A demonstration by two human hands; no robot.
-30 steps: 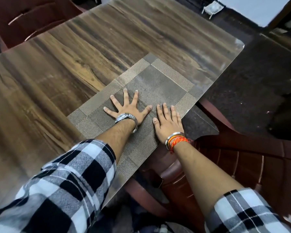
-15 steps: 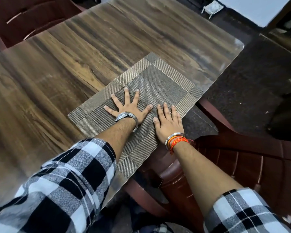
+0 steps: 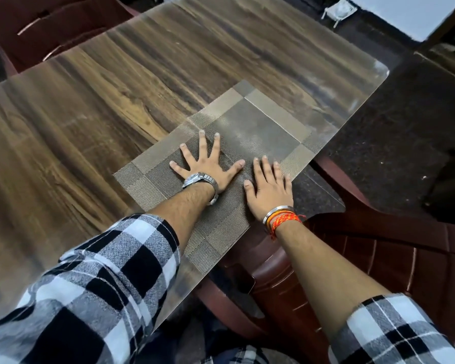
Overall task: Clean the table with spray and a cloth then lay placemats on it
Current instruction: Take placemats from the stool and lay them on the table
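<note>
Almost nothing has moved: our left hand and right hand still lie flat, grip released, on the woven placemat mid-frame, at the bench edge. We should press evenly and line it up straight.

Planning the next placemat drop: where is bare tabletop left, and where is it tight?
Bare wood spans everything left of and beyond the placemat, out to the far sides of the table. A narrow strip lies between placemat and the right corner. Crowded: the near edge, where left hand and right hand press flat on the placemat.
</note>
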